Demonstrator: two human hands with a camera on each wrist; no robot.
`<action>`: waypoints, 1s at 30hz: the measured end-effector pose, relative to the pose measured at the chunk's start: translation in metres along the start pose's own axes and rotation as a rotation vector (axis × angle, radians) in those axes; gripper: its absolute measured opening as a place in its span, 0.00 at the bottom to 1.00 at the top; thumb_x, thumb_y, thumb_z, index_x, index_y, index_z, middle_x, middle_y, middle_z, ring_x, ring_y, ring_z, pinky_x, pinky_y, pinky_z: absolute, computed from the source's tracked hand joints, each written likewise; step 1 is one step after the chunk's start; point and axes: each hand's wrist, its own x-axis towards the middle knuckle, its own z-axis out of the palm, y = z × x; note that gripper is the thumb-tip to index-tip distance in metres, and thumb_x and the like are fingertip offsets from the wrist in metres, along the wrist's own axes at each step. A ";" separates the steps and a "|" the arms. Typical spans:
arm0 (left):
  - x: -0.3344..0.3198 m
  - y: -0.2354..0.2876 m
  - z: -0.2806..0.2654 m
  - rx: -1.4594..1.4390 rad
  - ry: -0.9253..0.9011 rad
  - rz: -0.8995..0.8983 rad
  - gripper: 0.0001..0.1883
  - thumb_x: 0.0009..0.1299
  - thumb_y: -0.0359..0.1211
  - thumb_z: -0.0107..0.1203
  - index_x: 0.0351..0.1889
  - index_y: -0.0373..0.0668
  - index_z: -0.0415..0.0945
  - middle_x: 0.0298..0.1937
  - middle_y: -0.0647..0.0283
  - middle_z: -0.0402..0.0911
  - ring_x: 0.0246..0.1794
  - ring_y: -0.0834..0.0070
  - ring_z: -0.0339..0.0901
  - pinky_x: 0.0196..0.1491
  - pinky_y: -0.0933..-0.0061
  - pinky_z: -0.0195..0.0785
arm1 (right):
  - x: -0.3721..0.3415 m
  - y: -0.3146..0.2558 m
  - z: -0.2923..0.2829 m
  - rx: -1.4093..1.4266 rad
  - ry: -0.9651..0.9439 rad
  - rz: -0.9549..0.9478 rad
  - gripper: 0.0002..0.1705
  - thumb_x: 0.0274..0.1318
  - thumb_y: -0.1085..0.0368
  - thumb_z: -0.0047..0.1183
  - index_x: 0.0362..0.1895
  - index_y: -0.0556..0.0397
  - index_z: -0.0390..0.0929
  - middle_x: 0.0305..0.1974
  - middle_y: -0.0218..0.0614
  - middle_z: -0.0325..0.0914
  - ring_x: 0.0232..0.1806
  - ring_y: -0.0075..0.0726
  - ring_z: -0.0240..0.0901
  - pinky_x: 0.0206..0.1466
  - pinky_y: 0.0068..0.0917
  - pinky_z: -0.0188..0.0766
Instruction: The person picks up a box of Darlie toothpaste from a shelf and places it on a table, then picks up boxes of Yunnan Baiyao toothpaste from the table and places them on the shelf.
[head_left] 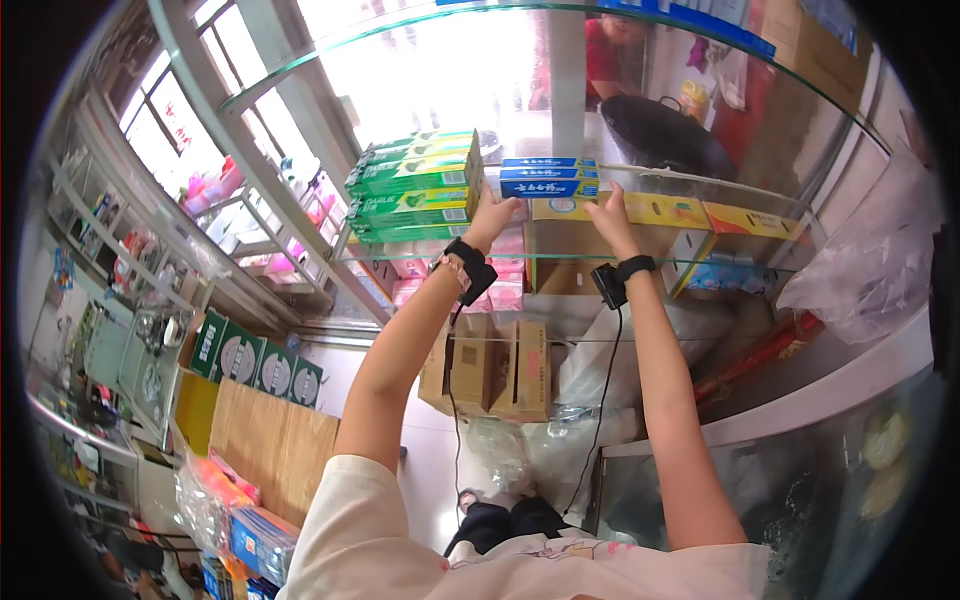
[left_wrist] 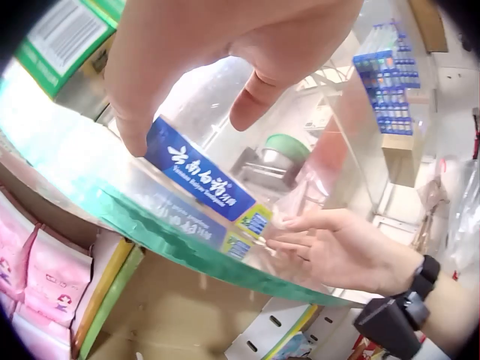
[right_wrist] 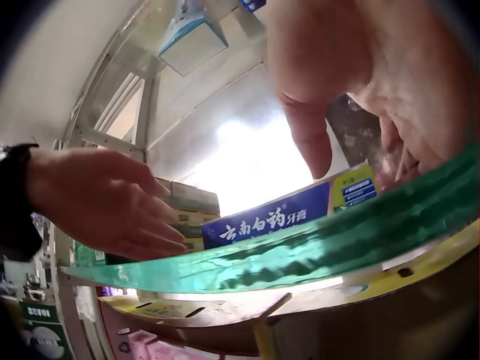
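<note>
Blue toothpaste boxes (head_left: 549, 188) with white lettering sit in a small group on a glass shelf (left_wrist: 172, 255). At their left end is my left hand (head_left: 490, 222), its fingertips right at the box end in the left wrist view. My right hand (head_left: 613, 225) is at the opposite end, fingers fairly straight beside the yellow-green end of the front box (right_wrist: 285, 214). Neither hand curls round a box. Stacked green Darlie toothpaste boxes (head_left: 412, 205) stand just left of my left hand.
The shelf's green glass edge (right_wrist: 300, 259) runs in front of the boxes. Below are pink packs (head_left: 505, 290) and yellow-topped cartons (head_left: 655, 212). Cardboard boxes (head_left: 520, 370) stand on the floor. A person in red (head_left: 612, 60) is behind the glass. Clear plastic (head_left: 860, 270) hangs at right.
</note>
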 end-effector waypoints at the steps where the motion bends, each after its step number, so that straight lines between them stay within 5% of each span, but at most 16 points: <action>1: -0.015 0.008 -0.001 -0.127 -0.088 -0.071 0.47 0.62 0.31 0.54 0.70 0.36 0.28 0.66 0.49 0.55 0.60 0.67 0.62 0.57 0.72 0.61 | -0.005 -0.005 -0.006 -0.028 -0.017 -0.016 0.47 0.42 0.59 0.59 0.62 0.68 0.50 0.60 0.64 0.56 0.65 0.55 0.52 0.67 0.37 0.49; 4: -0.061 -0.015 -0.003 -0.052 -0.079 0.262 0.37 0.66 0.26 0.49 0.70 0.39 0.40 0.58 0.53 0.66 0.49 0.73 0.70 0.47 0.75 0.68 | -0.042 -0.017 -0.024 -0.140 -0.034 -0.189 0.43 0.46 0.60 0.57 0.63 0.63 0.51 0.60 0.59 0.58 0.64 0.54 0.54 0.66 0.37 0.51; 8: -0.193 0.011 -0.025 -0.053 -0.276 -0.025 0.30 0.67 0.25 0.47 0.68 0.39 0.50 0.59 0.58 0.66 0.54 0.73 0.69 0.54 0.74 0.65 | -0.131 -0.053 -0.052 -0.036 -0.022 -0.234 0.30 0.55 0.63 0.53 0.61 0.57 0.60 0.59 0.48 0.63 0.63 0.48 0.58 0.64 0.35 0.54; 10: -0.243 -0.016 -0.041 -0.095 -0.405 0.058 0.27 0.69 0.27 0.47 0.66 0.41 0.55 0.58 0.59 0.69 0.55 0.75 0.68 0.57 0.73 0.63 | -0.182 -0.072 -0.061 0.055 0.000 -0.155 0.26 0.56 0.65 0.51 0.59 0.55 0.63 0.58 0.45 0.66 0.62 0.44 0.61 0.63 0.35 0.55; 14: -0.355 -0.038 -0.083 0.275 -0.487 -0.209 0.21 0.71 0.29 0.47 0.63 0.42 0.61 0.55 0.60 0.73 0.54 0.75 0.70 0.57 0.73 0.63 | -0.278 -0.051 -0.064 0.181 -0.197 0.168 0.21 0.58 0.66 0.50 0.56 0.57 0.66 0.52 0.42 0.71 0.55 0.34 0.67 0.56 0.28 0.64; 19: -0.508 -0.066 -0.118 0.013 -0.078 -0.429 0.19 0.72 0.33 0.44 0.61 0.40 0.63 0.55 0.61 0.73 0.56 0.76 0.69 0.59 0.74 0.59 | -0.367 -0.022 -0.063 0.156 -0.441 0.342 0.17 0.59 0.63 0.50 0.50 0.58 0.71 0.42 0.37 0.76 0.45 0.27 0.71 0.48 0.25 0.67; 22: -0.599 -0.057 -0.119 -0.150 0.199 -0.589 0.19 0.73 0.35 0.42 0.60 0.41 0.65 0.55 0.63 0.73 0.56 0.77 0.69 0.59 0.75 0.59 | -0.390 -0.039 -0.048 0.052 -0.524 0.254 0.17 0.59 0.62 0.51 0.50 0.57 0.71 0.41 0.37 0.76 0.43 0.26 0.71 0.47 0.25 0.67; 28: -0.739 -0.049 -0.087 -0.354 0.465 -0.636 0.18 0.71 0.37 0.47 0.58 0.42 0.68 0.52 0.64 0.75 0.52 0.78 0.70 0.55 0.76 0.60 | -0.449 -0.177 0.006 0.234 -0.842 0.114 0.17 0.60 0.64 0.48 0.52 0.56 0.69 0.43 0.35 0.74 0.44 0.25 0.69 0.48 0.22 0.66; 30: -0.773 -0.056 -0.081 -0.262 0.382 -0.441 0.18 0.72 0.37 0.47 0.57 0.41 0.68 0.52 0.61 0.75 0.53 0.77 0.70 0.56 0.76 0.61 | -0.486 -0.203 0.019 0.266 -0.974 0.069 0.16 0.61 0.65 0.47 0.53 0.56 0.69 0.44 0.33 0.73 0.45 0.25 0.68 0.50 0.21 0.64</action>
